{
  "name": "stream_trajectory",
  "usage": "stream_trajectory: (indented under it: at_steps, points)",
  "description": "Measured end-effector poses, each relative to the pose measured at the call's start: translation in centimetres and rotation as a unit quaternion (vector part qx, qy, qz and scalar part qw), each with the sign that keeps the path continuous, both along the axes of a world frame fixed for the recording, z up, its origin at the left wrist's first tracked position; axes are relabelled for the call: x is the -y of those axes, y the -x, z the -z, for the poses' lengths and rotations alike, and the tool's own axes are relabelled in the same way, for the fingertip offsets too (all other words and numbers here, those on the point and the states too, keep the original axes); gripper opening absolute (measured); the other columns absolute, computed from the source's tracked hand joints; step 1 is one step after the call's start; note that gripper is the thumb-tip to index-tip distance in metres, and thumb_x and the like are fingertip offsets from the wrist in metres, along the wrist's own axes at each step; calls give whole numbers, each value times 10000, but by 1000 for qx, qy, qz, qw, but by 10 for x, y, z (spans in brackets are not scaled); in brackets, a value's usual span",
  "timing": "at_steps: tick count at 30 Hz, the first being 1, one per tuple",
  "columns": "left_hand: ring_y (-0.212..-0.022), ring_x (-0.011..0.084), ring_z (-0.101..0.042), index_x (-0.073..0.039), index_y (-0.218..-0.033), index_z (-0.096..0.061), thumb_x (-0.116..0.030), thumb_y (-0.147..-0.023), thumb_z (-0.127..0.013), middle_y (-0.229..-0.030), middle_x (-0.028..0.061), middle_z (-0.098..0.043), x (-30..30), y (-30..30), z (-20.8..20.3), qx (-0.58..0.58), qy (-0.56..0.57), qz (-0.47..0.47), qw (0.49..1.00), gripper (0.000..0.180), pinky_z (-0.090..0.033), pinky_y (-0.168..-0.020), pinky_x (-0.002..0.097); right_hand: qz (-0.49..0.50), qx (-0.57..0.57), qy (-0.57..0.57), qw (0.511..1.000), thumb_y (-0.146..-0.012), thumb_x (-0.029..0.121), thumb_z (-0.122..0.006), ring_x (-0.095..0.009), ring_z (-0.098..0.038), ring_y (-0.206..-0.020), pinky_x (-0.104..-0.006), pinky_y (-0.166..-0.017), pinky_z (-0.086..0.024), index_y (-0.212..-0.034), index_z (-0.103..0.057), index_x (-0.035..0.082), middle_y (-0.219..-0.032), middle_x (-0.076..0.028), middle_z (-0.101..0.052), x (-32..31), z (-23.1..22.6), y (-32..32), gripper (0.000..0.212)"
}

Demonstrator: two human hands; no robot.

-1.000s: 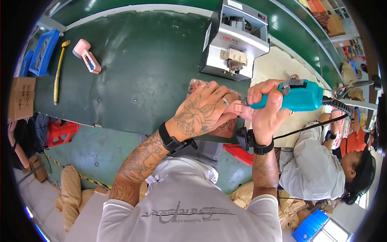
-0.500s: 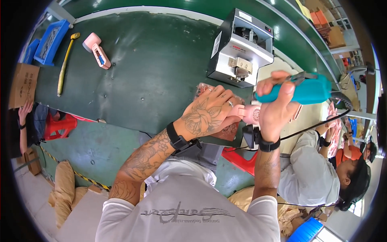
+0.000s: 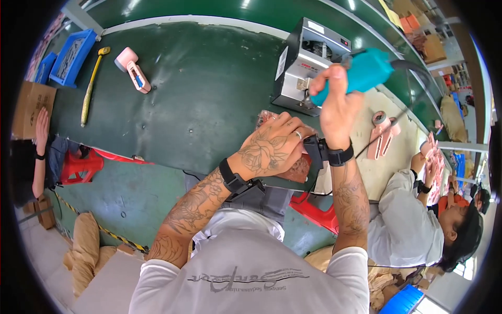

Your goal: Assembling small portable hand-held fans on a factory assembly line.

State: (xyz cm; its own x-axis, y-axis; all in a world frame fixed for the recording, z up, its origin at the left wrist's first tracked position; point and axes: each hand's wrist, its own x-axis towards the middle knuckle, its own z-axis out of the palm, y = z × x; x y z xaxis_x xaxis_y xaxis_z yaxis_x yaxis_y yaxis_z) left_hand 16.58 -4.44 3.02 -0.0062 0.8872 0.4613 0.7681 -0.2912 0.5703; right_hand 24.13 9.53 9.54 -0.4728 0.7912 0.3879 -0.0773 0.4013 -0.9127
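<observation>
My right hand (image 3: 339,107) is wrapped round a teal electric screwdriver (image 3: 363,70), whose front end is over the front of a silver and black screw feeder (image 3: 291,78). Its tip is hard to make out. My left hand (image 3: 274,146) is closed on a pink handheld fan above a reddish-brown pad (image 3: 298,170) at the table's near edge. Fingers and the black device on my right wrist hide most of that fan. Another pink handheld fan (image 3: 137,76) lies at the far left of the green table (image 3: 198,89).
A yellow-ended rod (image 3: 89,86) and blue bins (image 3: 73,57) are at the left, beside a cardboard box (image 3: 34,110). More pink fans (image 3: 377,137) lie on the pale surface at right, near a seated co-worker (image 3: 410,220). The screwdriver's black cord trails rightward.
My right hand has lifted the screwdriver away from the pink fan, up and left to the screw feeder's front. My left hand has stayed on the fan over the pad.
</observation>
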Motion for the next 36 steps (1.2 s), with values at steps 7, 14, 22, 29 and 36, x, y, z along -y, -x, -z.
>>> stream_trajectory:
  at_steps: [7, 14, 22, 29, 36]
  points:
    - [-1014, 326, -576, -91, -1258, -670, -140, -950, -583, -1119, 113, -638, -5, 1, 1, 7, 24, 11, 1000, 324, -477, -920, 462, -11, -152, 15, 988, -1033, 287, -647, -142, -601, -630, -281, -580, -477, -1046, -624, -41, -713, -57, -619, 8, -20, -33, 328]
    - [-1003, 324, -572, -80, -1253, -671, -153, -956, -586, -1106, 105, -637, -1, 0, -2, -6, 42, -10, 999, 318, -477, -905, 460, -39, -113, -28, 992, -1023, 270, -667, -132, -601, -658, -281, -626, -484, -1016, -616, -43, -730, -58, -640, -6, -10, -6, 318]
    - [-1002, 312, -566, -73, -1221, -675, -163, -959, -585, -1094, 97, -633, -2, -3, -2, -9, 30, -6, 999, 291, -477, -907, 449, -59, -70, -11, 996, -1058, 310, -608, -185, -590, -680, -337, -637, -503, -1008, -567, -25, -751, -72, -586, -4, -2, -6, 341]
    - [-1006, 312, -576, -63, -1201, -687, -163, -952, -604, -1099, 98, -633, 2, -2, -1, 2, 24, -31, 999, 281, -483, -900, 442, 33, -77, 86, 993, -1057, 374, -594, -182, -525, -624, -338, -601, -441, -1045, -589, -46, -706, -68, -521, 37, -23, -55, 420]
    - [-1061, 305, -547, -53, -1142, -678, -209, -968, -571, -1117, 105, -581, -2, 1, 2, -1, 49, -7, 999, 257, -467, -911, 443, 1, -95, 75, 993, -989, 433, -683, -193, -592, -665, -355, -637, -515, -1097, -564, -76, -736, -79, -553, 47, -3, -88, 534]
